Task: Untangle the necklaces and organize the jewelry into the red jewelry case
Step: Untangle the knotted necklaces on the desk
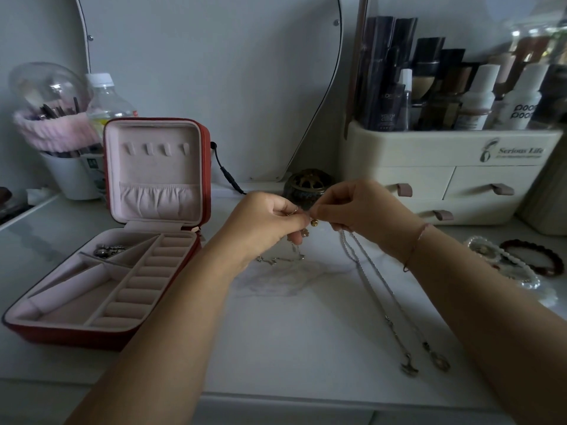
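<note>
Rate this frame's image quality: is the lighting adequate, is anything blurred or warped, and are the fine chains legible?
Head view: dim, flat light, soft shadows; edges bow from the wide lens; bottles top right smear; the tangled necklace pinched by the left hand and right hand is barely resolved; the two silver necklaces read clearly.

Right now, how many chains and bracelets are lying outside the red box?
Long silver chains: 2
Short tangled chain: 1
Dark red bead bracelet: 1
Pearly white bracelets: 2, though they look blurry
Total: 6
</note>
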`<state>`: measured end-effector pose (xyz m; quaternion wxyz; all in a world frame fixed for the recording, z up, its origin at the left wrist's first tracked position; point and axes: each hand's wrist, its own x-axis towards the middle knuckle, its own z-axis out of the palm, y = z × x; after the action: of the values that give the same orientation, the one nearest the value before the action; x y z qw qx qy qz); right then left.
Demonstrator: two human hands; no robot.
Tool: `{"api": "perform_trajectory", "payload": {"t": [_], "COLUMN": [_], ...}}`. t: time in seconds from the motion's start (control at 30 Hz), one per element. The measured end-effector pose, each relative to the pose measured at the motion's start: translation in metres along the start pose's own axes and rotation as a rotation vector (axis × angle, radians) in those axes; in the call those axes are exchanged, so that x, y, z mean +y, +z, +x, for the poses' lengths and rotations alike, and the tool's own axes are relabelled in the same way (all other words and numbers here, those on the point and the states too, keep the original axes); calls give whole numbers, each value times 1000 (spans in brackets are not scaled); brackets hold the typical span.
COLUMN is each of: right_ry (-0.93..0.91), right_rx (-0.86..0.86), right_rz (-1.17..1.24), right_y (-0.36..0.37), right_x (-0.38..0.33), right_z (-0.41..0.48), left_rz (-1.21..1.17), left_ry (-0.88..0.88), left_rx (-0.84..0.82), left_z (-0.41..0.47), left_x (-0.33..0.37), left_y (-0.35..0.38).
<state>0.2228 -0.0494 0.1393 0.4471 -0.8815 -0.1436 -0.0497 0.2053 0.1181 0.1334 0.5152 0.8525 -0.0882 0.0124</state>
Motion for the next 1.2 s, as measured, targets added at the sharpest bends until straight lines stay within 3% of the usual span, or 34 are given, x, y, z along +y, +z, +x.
{"api": "perform_trajectory", "payload": {"t": [0.43,0.7,1.2], "right_ry": [208,240,174], "right_rx": [-249,-146,-93], "right_rz": [136,86,238], "right_y": [-1,0,1], "right_x": [-10,-2,-3], "right_z": [-5,0,-2], "left_rz": [2,-174,-112], "left_ry": [-60,-59,-175], "left_rx": [102,39,1], "left_z": [4,5,7], "left_x": [-5,-6,-9], "left_y": [5,6,5]}}
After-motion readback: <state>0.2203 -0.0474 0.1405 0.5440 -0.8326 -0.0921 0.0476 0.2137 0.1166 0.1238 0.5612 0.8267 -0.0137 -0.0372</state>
